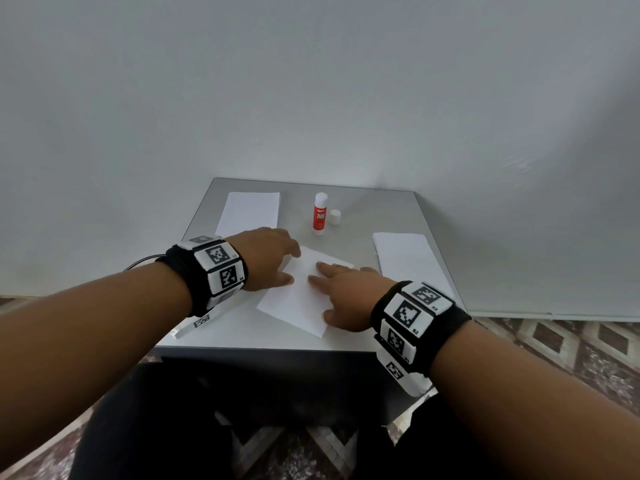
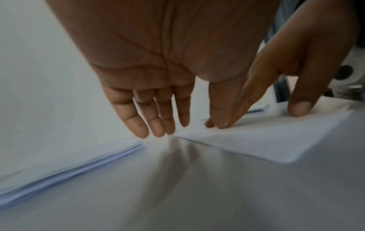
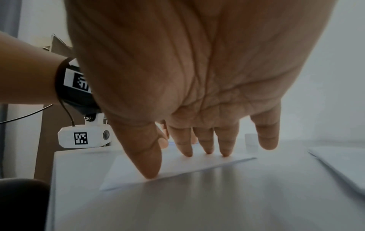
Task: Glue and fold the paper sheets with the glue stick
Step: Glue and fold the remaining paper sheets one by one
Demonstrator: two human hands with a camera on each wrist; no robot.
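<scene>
Sheet [image 1: 298, 299] under both flat hands, long axis 11-to-5; glue stick [image 1: 320, 213] uncapped at 12, left hand [image 1: 268, 258] nearer than right hand [image 1: 346, 296].

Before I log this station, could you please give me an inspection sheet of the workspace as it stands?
Surface: small grey table, set against a pale wall.
Job's things: folded sheet at the front centre; paper stack back left; second stack right; glue stick upright and uncapped, its cap beside it.
Clutter: white marker strip at the table's front left edge.
Grippers: left hand and right hand both press flat on the folded sheet.
Cables: thin black wire at the left wristband.
Surroundings: patterned floor; dark-clothed lap below the table.
</scene>
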